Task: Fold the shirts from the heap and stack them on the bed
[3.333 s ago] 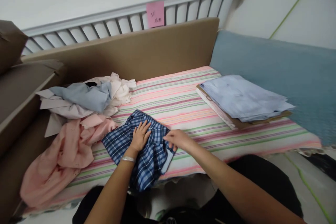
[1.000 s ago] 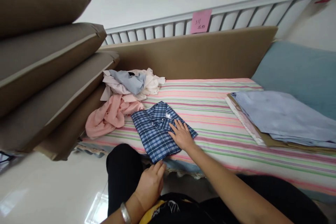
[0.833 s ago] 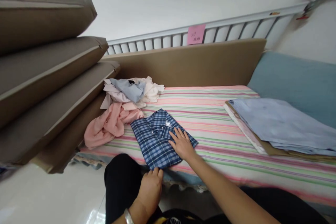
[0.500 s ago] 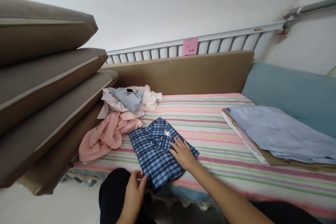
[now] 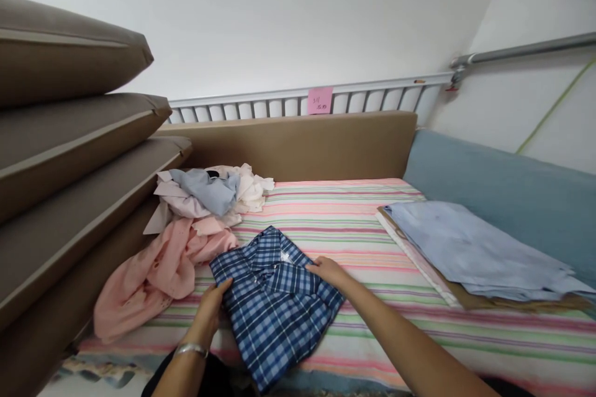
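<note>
I have left hand point(image 5: 211, 306), right hand point(image 5: 329, 272) pinching opposite edges of plaid shirt point(image 5: 279, 316), presumably so folds hold together

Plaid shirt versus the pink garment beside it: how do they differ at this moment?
Pattern: the plaid shirt is checked in blues, while the pink garment shows no checks. Pose: the plaid shirt is folded fairly flat, collar showing, while the pink garment lies crumpled. Handling: the left hand and right hand are at the plaid shirt's sides, while the pink garment is not held. Both lie on the striped cover.
</note>
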The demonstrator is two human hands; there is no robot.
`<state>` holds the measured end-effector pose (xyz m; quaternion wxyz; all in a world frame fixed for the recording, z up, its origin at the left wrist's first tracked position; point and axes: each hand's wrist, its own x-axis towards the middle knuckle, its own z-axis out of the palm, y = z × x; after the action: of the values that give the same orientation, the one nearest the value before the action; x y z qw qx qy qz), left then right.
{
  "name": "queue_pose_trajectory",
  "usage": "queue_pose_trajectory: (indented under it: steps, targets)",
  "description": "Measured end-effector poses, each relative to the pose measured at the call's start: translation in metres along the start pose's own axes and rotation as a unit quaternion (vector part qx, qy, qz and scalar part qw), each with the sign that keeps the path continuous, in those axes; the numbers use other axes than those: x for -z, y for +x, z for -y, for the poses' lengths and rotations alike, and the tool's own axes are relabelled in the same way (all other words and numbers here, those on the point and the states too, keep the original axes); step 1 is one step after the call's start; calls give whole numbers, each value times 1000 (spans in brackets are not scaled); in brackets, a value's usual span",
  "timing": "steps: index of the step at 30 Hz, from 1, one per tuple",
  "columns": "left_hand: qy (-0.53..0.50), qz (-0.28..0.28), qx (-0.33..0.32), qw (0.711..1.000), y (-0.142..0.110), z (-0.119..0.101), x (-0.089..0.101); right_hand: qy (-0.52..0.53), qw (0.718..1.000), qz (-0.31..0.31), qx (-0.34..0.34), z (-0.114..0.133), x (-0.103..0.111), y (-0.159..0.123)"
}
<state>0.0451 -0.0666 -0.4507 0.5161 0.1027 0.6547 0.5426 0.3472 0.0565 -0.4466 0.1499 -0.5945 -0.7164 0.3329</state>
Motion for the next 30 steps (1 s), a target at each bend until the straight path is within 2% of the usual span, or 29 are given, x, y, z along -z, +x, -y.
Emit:
queue_pose_trajectory:
  steps: [4, 7, 10, 14, 16, 17, 19, 21, 22, 23, 25, 27, 28, 30]
  targets:
    - [-6, -19, -27, 999, 11, -8, -3, 5, 999, 12, 53, 5, -2, -10]
    - [-7, -28, -37, 999, 2, 0, -5, -18, 996, 11, 88, 6, 10, -14]
    - [-49, -18, 0, 999, -25, 24, -23, -69, 991, 9, 118, 6, 46, -4]
    - [-133, 33, 68, 988, -74, 69, -76, -155, 976, 6, 151, 10, 110, 26]
    - [-99, 59, 87, 990, -92, 87, -97, -190, 970, -6, 154, 13, 133, 40]
    - [-60, 77, 103, 990, -97, 92, -102, -203, 967, -14, 153, 14, 140, 44]
    - [33, 144, 134, 980, -97, 96, -96, -219, 963, -34, 152, 14, 143, 44]
    - [136, 192, 136, 962, -88, 88, -75, -222, 960, -58, 159, 6, 135, 31]
    - [181, 185, 111, 959, -81, 80, -62, -211, 960, -73, 168, -2, 130, 20]
    - [216, 156, 67, 962, -74, 70, -49, -187, 962, -90, 179, -12, 124, 7]
    - [268, 57, -56, 960, -63, 46, -31, -107, 969, -128, 185, -38, 113, -24]
    - [307, -8, -162, 938, -54, 22, -30, -4, 975, -162, 149, -67, 105, -55]
    - [326, -18, -193, 925, -50, 11, -37, 39, 977, -175, 117, -81, 102, -70]
    - [367, -14, -209, 906, -39, -4, -61, 100, 973, -200, 50, -104, 98, -95]
